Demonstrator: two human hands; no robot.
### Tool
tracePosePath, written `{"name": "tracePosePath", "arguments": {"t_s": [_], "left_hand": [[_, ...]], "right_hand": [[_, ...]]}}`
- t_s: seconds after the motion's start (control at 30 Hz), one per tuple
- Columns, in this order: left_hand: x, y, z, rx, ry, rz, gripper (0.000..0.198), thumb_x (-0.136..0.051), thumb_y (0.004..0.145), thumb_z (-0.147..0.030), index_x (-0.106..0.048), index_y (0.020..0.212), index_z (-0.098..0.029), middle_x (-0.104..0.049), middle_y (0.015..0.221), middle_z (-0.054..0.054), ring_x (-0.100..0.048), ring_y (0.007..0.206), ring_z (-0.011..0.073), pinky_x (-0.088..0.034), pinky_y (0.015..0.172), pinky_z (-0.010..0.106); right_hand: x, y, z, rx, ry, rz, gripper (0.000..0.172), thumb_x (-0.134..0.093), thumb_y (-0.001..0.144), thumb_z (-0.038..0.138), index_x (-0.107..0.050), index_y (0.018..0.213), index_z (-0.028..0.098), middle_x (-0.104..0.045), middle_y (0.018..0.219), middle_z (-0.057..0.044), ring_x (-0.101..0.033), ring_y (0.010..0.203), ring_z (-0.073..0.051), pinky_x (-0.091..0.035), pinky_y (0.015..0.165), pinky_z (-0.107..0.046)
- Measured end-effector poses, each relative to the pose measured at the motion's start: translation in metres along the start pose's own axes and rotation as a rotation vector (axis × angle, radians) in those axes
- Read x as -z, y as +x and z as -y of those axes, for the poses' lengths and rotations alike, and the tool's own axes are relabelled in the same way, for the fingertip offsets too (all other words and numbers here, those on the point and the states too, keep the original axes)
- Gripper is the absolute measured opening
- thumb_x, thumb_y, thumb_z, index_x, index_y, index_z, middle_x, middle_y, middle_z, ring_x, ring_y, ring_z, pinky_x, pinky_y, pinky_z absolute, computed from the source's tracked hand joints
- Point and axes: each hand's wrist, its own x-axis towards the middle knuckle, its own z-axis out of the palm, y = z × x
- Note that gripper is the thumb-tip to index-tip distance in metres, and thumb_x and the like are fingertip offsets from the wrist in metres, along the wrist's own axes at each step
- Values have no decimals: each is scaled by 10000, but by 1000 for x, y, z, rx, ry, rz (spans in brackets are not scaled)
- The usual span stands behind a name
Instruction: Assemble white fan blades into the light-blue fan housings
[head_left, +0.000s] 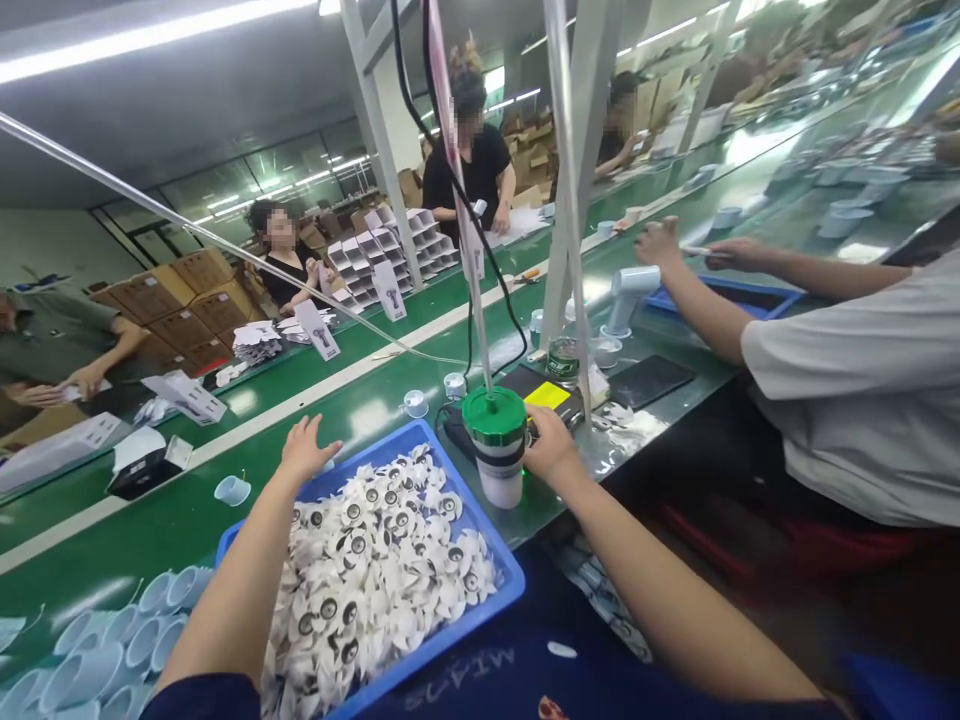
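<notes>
My left hand (pixel 306 450) hovers over the far rim of a blue tray (pixel 504 585), fingers spread and holding nothing. The tray is heaped with several small white round parts with dark centres (pixel 382 560). My right hand (pixel 550 445) reaches past a white cylinder with a green cap (pixel 495 440) and rests on a black device with a yellow label (pixel 547 395); its fingers are curled over the device's edge. A thin rod rises from the green cap.
Pale blue cups (pixel 97 650) lie heaped at lower left, one loose cup (pixel 231 490) on the green belt (pixel 150 520). A co-worker at my right handles a white handheld unit (pixel 626 295). Other people and white boxes (pixel 375 255) line the far side. A metal post (pixel 566 200) stands ahead.
</notes>
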Motion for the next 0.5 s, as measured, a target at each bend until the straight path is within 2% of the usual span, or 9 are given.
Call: {"name": "tracePosePath", "arguments": {"t_s": [0.07, 0.13, 0.23, 0.33, 0.4, 0.43, 0.5], "left_hand": [[8, -22, -7, -63, -1, 10, 757, -662, 886, -427, -381, 1500, -85, -301, 1641, 222, -253, 1521, 428, -241, 1236, 549], [21, -59, -14, -178, -25, -2, 741, -629, 901, -447, -339, 1532, -189, -270, 1674, 149, -250, 1543, 350, -235, 1252, 524], [39, -124, -24, -471, -122, -144, 685, -604, 922, -473, -339, 1535, -321, -405, 1615, 91, -399, 1473, 345, -366, 1181, 583], [44, -175, -44, -612, -230, -148, 656, -633, 929, -342, -362, 1527, -349, -535, 1508, 83, -526, 1379, 305, -474, 1116, 509], [37, -194, -63, -670, -320, -81, 696, -652, 925, -309, -336, 1545, -327, -532, 1509, 104, -525, 1384, 294, -484, 1114, 475], [31, -200, -72, -681, -370, -41, 730, -666, 920, -330, -311, 1557, -314, -513, 1525, 118, -509, 1400, 298, -475, 1125, 476], [17, -206, -83, -653, -494, 22, 769, -700, 900, -423, -309, 1552, -309, -523, 1513, 133, -521, 1387, 310, -471, 1126, 485]], "right_hand": [[16, -18, 9, 49, 27, -47, 387, -609, 806, 370, -638, 1148, 190, -652, 1048, -123, -639, 968, -294, -568, 863, -459], [35, -38, 22, 90, 48, -130, 392, -621, 825, 343, -600, 1191, 203, -607, 1097, -115, -624, 1012, -286, -565, 875, -452], [58, -63, 48, 175, 71, -305, 442, -640, 815, 351, -525, 1229, 246, -507, 1103, -89, -605, 995, -275, -569, 850, -464], [61, -70, 85, 355, 204, -392, 464, -696, 784, 361, -526, 1211, 295, -482, 1023, -57, -582, 870, -250, -580, 816, -481], [52, -65, 114, 418, 365, -297, 502, -716, 790, 318, -515, 1249, 300, -527, 1011, -62, -584, 873, -256, -579, 819, -481], [47, -62, 128, 431, 445, -176, 528, -714, 803, 286, -493, 1282, 293, -559, 1026, -70, -597, 901, -258, -579, 822, -465], [39, -57, 149, 471, 578, 162, 545, -697, 841, 230, -459, 1329, 272, -621, 1054, -82, -634, 965, -249, -581, 839, -420]]}}
